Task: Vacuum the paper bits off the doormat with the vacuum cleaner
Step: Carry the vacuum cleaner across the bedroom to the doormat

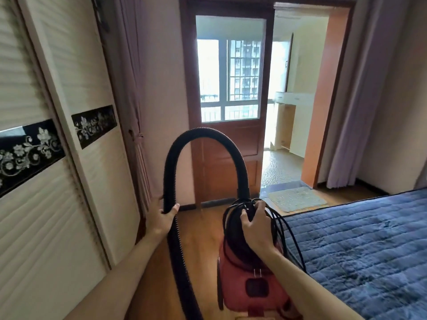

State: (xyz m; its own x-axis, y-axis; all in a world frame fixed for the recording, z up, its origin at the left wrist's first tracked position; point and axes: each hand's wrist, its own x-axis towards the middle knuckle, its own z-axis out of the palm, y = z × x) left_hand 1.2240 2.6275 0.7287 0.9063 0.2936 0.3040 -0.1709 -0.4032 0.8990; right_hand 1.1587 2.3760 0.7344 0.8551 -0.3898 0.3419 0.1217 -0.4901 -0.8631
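We grip the black hose (171, 158) with the left hand (163, 214); the right hand (255, 224) clutches the coiled cord (285, 229) atop the red vacuum cleaner (238, 289). The doormat (297, 198) lies at the far edge of the floor (203, 227), before the open doorway (288, 112)

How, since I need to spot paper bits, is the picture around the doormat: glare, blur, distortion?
Head view: the window is blown out by backlight, and glare spills over the floor behind the doormat, which is small and soft, so any bits on it barely resolve; wide-angle distortion bows the wardrobe lines; the vacuum cleaner sits dim but legible.
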